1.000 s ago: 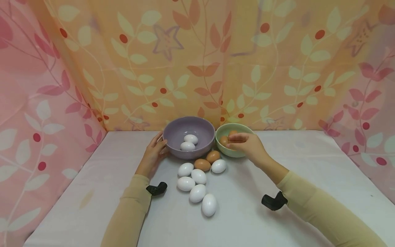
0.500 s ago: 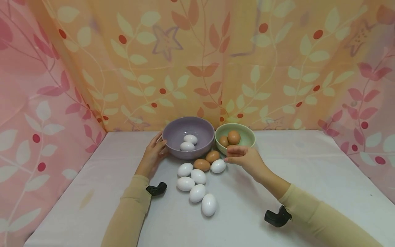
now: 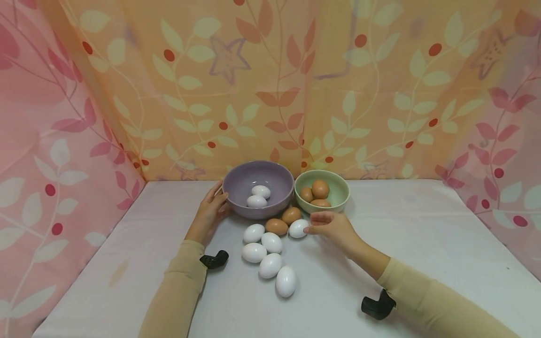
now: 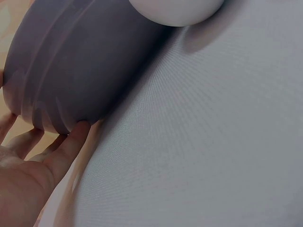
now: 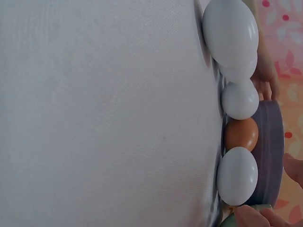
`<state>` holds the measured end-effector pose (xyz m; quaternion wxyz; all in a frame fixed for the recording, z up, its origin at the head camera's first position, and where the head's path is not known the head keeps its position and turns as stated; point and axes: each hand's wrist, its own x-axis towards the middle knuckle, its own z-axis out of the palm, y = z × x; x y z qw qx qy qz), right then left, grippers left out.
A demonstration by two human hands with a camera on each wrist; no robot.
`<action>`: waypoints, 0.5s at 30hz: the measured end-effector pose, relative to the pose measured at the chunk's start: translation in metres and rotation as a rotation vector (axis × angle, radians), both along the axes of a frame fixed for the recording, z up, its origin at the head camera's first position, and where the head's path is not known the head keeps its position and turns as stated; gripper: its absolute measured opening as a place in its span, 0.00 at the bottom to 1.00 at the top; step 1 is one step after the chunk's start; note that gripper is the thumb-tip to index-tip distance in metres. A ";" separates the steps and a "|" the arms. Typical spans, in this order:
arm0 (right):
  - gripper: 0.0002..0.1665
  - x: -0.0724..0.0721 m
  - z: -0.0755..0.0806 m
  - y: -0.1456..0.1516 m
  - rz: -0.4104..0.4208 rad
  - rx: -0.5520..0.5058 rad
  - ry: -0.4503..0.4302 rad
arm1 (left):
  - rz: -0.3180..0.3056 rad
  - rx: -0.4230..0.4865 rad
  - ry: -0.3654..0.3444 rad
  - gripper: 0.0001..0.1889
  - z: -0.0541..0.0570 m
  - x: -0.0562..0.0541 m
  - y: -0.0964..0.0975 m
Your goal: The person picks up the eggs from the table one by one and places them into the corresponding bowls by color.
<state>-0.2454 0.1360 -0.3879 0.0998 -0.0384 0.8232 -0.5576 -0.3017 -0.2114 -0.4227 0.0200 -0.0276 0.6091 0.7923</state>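
Left hand (image 3: pixel 208 209): at the left side of the purple bowl (image 3: pixel 235 188). Left wrist view has the fingers spread, tips against the bowl's outer wall; thumb by the rim in the head view.

Right hand (image 3: pixel 338 230): at the right end of the egg group, by a white egg (image 3: pixel 297 228). Fingers side by side, thumb apart from them, its tip overlapping the egg's right end in the head view. Not wrapped round it; can't tell if the thumb touches.

Both bowls sit at the middle of the far edge of the tabletop (image 3: pixel 431 234), side by side. Purple one, to the left, has two white eggs (image 3: pixel 258 197). Smaller green bowl (image 3: pixel 340 195), to the right, has three brown eggs (image 3: pixel 320 189).

Loose on the tabletop: two more brown eggs (image 3: pixel 276 227) right in front of the bowls, ahead of the right hand's egg, plus five other white eggs (image 3: pixel 254 252) trailing toward the near edge. Last one, nearest that edge, stands lengthwise to the near-far line.

Beige sleeves (image 3: pixel 181 281) on both arms, black device (image 3: pixel 378 305) at each wrist. Patterned cloth (image 3: pixel 274 70) behind the far edge.
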 end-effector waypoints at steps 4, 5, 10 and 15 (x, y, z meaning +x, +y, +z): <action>0.36 0.000 -0.005 -0.001 -0.006 0.009 -0.013 | 0.000 0.001 -0.003 0.34 0.001 0.000 0.000; 0.36 0.000 -0.006 -0.001 -0.009 0.010 -0.019 | -0.001 0.000 -0.003 0.34 0.001 0.000 0.000; 0.36 -0.001 -0.010 -0.005 -0.031 0.025 -0.050 | 0.004 0.004 -0.005 0.34 0.001 0.000 0.000; 0.36 -0.004 -0.016 -0.010 -0.068 0.028 -0.054 | 0.006 -0.004 -0.004 0.34 0.002 0.001 0.001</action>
